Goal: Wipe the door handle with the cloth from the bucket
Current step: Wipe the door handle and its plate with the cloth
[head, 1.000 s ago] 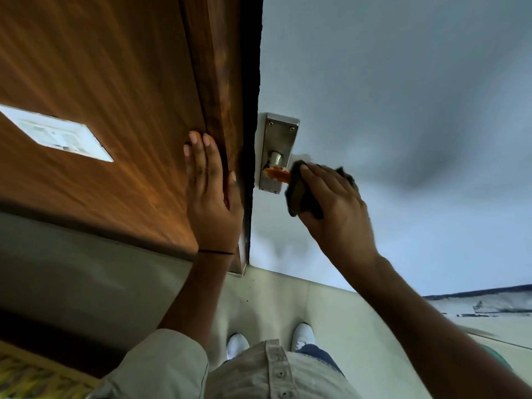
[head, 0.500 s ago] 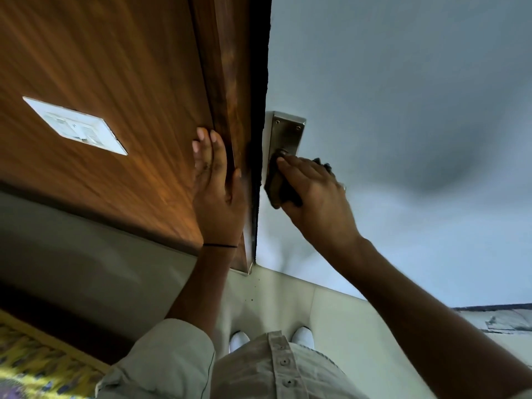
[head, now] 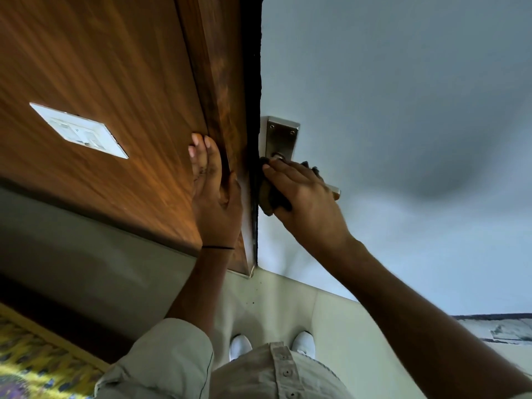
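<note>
A metal door handle (head: 335, 192) sticks out from a steel backplate (head: 280, 136) on the pale grey door face. My right hand (head: 305, 201) presses a dark cloth (head: 270, 201) against the lower part of the plate, covering most of the lever; only the lever's tip and the spindle show. My left hand (head: 214, 197) lies flat with fingers together on the brown wooden door edge (head: 227, 82), holding nothing. The bucket is not in view.
A white switch plate (head: 79, 129) sits on the wooden panel to the left. Pale floor tiles (head: 288, 306) and my white shoes (head: 240, 345) are below. A yellow patterned mat (head: 31, 367) lies at the bottom left.
My right hand slid the cloth from the lever towards the backplate, then down along the plate's lower part. The left hand stayed on the door edge.
</note>
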Demonstrator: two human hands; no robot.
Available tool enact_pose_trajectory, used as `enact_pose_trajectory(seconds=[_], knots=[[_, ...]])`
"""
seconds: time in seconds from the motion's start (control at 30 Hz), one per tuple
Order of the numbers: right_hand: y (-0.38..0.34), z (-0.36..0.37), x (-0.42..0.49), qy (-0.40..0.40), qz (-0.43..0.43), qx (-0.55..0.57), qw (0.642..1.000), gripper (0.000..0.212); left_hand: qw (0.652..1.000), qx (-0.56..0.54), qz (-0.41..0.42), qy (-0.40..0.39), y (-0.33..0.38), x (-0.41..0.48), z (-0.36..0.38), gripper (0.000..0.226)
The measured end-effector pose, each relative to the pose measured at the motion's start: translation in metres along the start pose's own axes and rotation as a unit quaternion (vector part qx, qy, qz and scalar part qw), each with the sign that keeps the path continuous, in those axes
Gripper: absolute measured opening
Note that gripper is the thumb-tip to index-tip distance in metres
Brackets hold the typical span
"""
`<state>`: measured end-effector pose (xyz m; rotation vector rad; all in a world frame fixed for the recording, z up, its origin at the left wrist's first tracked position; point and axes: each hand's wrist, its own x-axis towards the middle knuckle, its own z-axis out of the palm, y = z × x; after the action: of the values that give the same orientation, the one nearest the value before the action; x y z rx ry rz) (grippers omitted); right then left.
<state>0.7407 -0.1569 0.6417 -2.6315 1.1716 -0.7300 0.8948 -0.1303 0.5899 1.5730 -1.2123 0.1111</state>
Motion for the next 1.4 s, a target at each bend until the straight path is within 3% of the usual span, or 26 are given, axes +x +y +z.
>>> enact_pose_trajectory(seconds=[0.17, 0.4, 0.57, 0.77, 1.0, 1.07, 1.13, 1.2, 1.3, 1.4], knots=[[0.024, -0.023, -0.033, 0.041, 0.013, 0.006, 0.999, 0.058, 1.000, 0.001, 0.011, 0.009, -0.001, 0.001, 0.001, 0.059], [0.009, -0.016, -0.013, 0.007, 0.011, 0.012, 1.000, 0.061, 1.000, -0.013, -0.016, 0.019, 0.005, -0.001, 0.005, 0.060], [0.025, -0.029, -0.039, 0.057, 0.036, 0.010, 0.998, 0.055, 0.999, -0.016, -0.018, 0.031, 0.007, -0.003, 0.009, 0.060], [0.020, -0.022, -0.024, 0.027, 0.032, 0.041, 0.998, 0.056, 0.999, -0.016, -0.034, 0.030, 0.008, -0.003, 0.009, 0.061], [0.025, -0.019, -0.048, 0.090, 0.156, 0.116, 0.977, 0.041, 0.998, -0.037, -0.036, 0.039, 0.014, -0.003, 0.010, 0.057], [0.020, -0.018, -0.055, 0.122, 0.260, 0.272, 0.919, 0.035, 0.999, -0.037, -0.025, 0.030, 0.012, -0.005, 0.007, 0.056], [0.015, -0.024, -0.064, 0.168, 0.352, 0.453, 0.802, 0.024, 0.999, -0.041, -0.016, 0.024, 0.010, -0.003, 0.005, 0.056], [0.013, -0.026, -0.068, 0.189, 0.408, 0.565, 0.691, 0.022, 0.998, -0.042, -0.022, 0.034, 0.012, -0.001, 0.005, 0.057], [0.013, -0.017, -0.062, 0.202, 0.427, 0.695, 0.542, 0.034, 0.998, -0.043, -0.032, 0.039, 0.015, -0.004, 0.007, 0.056], [0.008, -0.012, -0.055, 0.202, 0.416, 0.769, 0.440, 0.041, 0.998, -0.042, -0.034, 0.032, 0.008, -0.006, 0.007, 0.054]])
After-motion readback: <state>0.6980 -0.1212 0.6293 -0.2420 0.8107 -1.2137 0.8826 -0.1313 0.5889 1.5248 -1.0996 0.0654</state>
